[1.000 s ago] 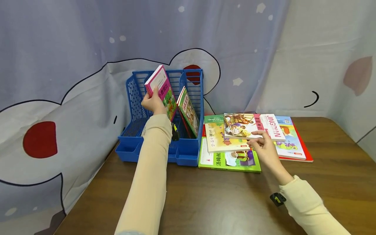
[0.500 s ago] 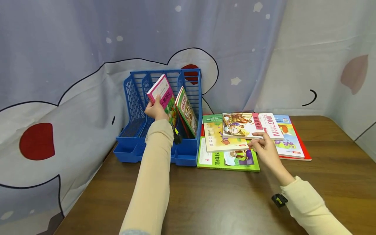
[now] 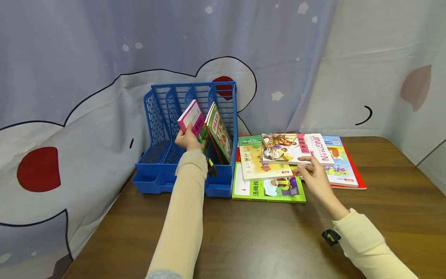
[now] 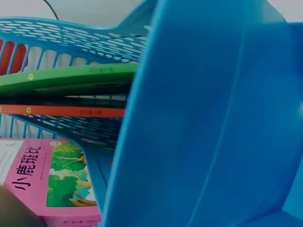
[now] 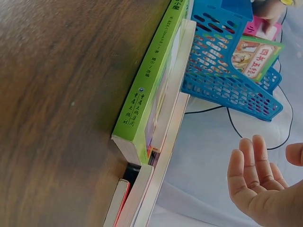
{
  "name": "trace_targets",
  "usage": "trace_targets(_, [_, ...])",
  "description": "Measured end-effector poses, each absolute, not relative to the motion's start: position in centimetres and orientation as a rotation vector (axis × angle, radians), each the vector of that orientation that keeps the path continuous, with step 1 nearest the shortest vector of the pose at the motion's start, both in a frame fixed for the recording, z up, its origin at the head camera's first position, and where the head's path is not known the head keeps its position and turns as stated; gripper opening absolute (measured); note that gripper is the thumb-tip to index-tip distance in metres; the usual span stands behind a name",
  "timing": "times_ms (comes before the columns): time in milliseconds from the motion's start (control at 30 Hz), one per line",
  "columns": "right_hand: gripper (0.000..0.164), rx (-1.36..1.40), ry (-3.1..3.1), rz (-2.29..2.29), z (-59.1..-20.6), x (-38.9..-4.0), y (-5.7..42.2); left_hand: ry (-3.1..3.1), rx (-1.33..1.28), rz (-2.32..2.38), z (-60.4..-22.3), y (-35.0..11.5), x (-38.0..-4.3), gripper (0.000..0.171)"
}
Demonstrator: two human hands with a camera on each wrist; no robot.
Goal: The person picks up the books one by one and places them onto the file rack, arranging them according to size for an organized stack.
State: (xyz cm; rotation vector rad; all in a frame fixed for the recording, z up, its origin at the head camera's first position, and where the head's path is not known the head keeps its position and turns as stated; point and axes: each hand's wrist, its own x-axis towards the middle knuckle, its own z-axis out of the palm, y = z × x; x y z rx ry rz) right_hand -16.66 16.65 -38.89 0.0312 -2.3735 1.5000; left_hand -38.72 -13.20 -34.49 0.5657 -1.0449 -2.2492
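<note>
A pink-covered book (image 3: 193,116) is gripped by my left hand (image 3: 188,140), the thumb on its cover. Tilted, it stands partly inside the blue desktop file rack (image 3: 148,170). In the left wrist view the book's lower cover (image 4: 71,175) shows beside a rack divider. To its right, a green-edged book (image 3: 222,133) and a red-spined book (image 4: 71,110) lean in another compartment. My right hand (image 3: 316,179) hovers by the front edge of a book with white and pink lettering panels (image 3: 313,147). In the right wrist view its fingers (image 5: 248,165) are loosely extended, holding nothing.
Beneath that book lie a yellow-green book (image 3: 258,155), a lime-green book (image 3: 268,192) and a blue-and-white book (image 3: 341,170) over a red one (image 3: 360,180). The wooden table (image 3: 251,240) stretches in front. A patterned curtain (image 3: 285,58) hangs behind.
My left hand has lowered the pink book into the rack, moving down and slightly right. The right hand has stayed almost where it was.
</note>
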Motion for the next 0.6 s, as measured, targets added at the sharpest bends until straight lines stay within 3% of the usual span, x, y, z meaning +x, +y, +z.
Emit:
trace_targets(433, [0.029, 0.036, -2.367, 1.528, -38.8, -16.4, 16.9, -1.671, 0.482, -2.092, -33.5, -15.4, -37.9, 0.034])
trace_targets(600, [0.031, 0.032, -2.451, 1.388, -38.9, -16.3, 18.2, -2.028, 0.360, -1.781, -33.3, -16.3, -36.8, 0.060])
